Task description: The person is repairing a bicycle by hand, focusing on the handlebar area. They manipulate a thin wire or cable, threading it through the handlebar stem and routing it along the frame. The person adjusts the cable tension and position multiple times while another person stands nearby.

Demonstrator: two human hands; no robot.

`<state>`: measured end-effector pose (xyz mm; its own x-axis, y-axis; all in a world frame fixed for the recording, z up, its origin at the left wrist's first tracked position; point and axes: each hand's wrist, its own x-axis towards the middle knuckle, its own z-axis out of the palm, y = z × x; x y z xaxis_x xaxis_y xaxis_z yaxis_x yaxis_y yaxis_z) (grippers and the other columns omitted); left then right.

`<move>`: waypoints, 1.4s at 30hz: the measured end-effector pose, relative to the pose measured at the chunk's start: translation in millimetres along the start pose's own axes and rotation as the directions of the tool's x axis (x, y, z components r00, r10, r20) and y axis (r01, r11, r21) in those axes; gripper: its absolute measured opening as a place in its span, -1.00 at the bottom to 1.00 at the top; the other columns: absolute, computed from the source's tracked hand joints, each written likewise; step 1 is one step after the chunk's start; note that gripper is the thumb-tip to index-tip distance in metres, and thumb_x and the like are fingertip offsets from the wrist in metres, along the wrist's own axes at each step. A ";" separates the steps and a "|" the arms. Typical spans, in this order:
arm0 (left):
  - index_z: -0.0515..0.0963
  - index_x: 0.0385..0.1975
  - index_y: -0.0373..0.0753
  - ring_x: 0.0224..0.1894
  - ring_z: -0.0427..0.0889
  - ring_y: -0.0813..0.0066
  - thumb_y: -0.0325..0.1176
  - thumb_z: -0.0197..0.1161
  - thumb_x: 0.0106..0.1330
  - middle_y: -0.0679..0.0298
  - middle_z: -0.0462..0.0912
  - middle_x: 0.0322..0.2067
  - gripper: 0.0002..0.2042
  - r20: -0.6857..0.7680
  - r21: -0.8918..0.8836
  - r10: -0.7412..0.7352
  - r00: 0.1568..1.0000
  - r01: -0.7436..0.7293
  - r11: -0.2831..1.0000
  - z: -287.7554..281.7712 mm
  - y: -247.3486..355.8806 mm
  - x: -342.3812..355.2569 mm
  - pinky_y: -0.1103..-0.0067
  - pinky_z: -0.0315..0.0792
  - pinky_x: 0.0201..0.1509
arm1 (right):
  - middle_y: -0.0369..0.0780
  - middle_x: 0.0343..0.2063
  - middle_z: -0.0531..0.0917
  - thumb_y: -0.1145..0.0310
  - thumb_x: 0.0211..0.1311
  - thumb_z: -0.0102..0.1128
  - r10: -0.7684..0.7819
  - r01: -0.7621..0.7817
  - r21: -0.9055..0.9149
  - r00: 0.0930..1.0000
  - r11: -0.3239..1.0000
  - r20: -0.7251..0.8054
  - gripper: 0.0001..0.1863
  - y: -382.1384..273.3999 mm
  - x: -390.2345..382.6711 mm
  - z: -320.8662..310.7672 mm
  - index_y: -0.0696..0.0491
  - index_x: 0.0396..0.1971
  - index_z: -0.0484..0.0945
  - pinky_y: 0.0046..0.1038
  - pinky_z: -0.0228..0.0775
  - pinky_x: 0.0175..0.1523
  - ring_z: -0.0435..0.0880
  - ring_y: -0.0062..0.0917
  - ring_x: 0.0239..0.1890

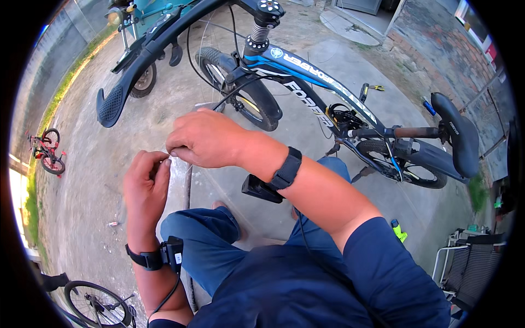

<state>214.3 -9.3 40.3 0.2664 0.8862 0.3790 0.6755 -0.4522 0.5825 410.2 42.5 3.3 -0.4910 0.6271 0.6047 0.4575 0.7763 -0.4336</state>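
Note:
My left hand (pixel 146 183) is closed, its thumb and forefinger pinched together. Right beside it, my right hand (pixel 210 138) bends down in a pinch too, and the fingertips of both nearly meet. Whatever lies between them is too small to make out. Just beyond the hands stands a black and blue bicycle (pixel 311 104), upright, with its handlebar grip (pixel 116 104) reaching over to the left. Black cables (pixel 190 60) loop down from the handlebar, and one passes behind my right hand. The front wheel (pixel 235 87) is turned under the frame.
On the concrete to the right lie yellow-handled pliers (pixel 376 87), a blue cylinder (pixel 429 107) and a yellow-green object (pixel 399 232). A folding chair (pixel 473 265) stands at lower right. A small red bicycle (pixel 48 152) is far left, another bicycle wheel (pixel 98 304) lower left.

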 end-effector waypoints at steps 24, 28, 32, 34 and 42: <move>0.53 -0.27 -0.35 -0.34 0.42 0.68 -0.51 0.16 0.39 0.39 0.47 -0.41 -0.95 0.024 -0.058 -0.186 0.982 0.187 0.981 -21.2 -43.3 -19.4 0.67 0.33 -0.20 | -0.28 -0.43 0.63 0.25 0.14 0.20 0.014 -0.015 -0.025 1.000 1.000 -0.020 -0.88 3.6 4.9 5.1 -0.07 -0.45 0.66 -0.22 0.41 -0.10 0.63 -0.32 -0.23; 0.53 -0.27 -0.34 -0.35 0.36 0.70 -0.55 0.16 0.37 0.41 0.41 -0.43 -0.96 0.009 -0.101 -0.184 0.983 0.184 0.978 -34.3 -44.8 -27.2 0.71 0.25 -0.24 | -0.28 -0.44 0.63 0.24 0.14 0.18 0.030 -0.030 -0.016 1.000 0.999 -0.008 -0.87 5.5 5.5 5.3 -0.07 -0.47 0.65 -0.22 0.41 -0.10 0.63 -0.32 -0.23; 0.54 -0.30 -0.35 -0.39 0.40 0.61 -0.57 0.18 0.33 0.34 0.43 -0.46 -0.97 -0.047 -0.004 -0.081 0.996 0.081 0.997 -22.5 -27.3 -17.7 0.67 0.28 -0.28 | -0.28 -0.44 0.62 0.25 0.14 0.18 0.014 -0.015 -0.019 1.000 1.000 -0.020 -0.87 5.5 7.8 6.9 -0.07 -0.44 0.65 -0.23 0.41 -0.11 0.63 -0.32 -0.24; 0.55 -0.32 -0.38 -0.43 0.46 0.47 -0.58 0.19 0.29 0.22 0.46 -0.47 -0.97 -0.039 0.044 0.046 0.998 -0.044 0.998 -11.4 -29.2 -6.2 0.60 0.32 -0.31 | -0.27 -0.44 0.61 0.26 0.14 0.18 0.010 -0.009 -0.050 1.000 0.999 0.003 -0.88 3.4 8.2 4.4 -0.08 -0.43 0.65 -0.24 0.40 -0.12 0.62 -0.31 -0.24; 0.57 -0.30 -0.34 -0.49 0.41 0.53 -0.56 0.23 0.28 0.25 0.43 -0.51 -0.95 -0.057 -0.019 -0.019 0.998 0.018 1.000 -18.1 -30.2 -9.9 0.60 0.31 -0.38 | -0.27 -0.44 0.58 0.30 0.14 0.20 0.015 -0.016 -0.007 1.000 1.000 -0.016 -0.92 1.0 9.6 -1.6 -0.07 -0.42 0.64 -0.24 0.37 -0.11 0.60 -0.31 -0.22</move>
<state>178.8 -6.2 32.0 0.2139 0.8875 0.4082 0.6672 -0.4379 0.6026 407.2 49.2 9.7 -0.4719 0.6379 0.6085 0.4699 0.7660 -0.4386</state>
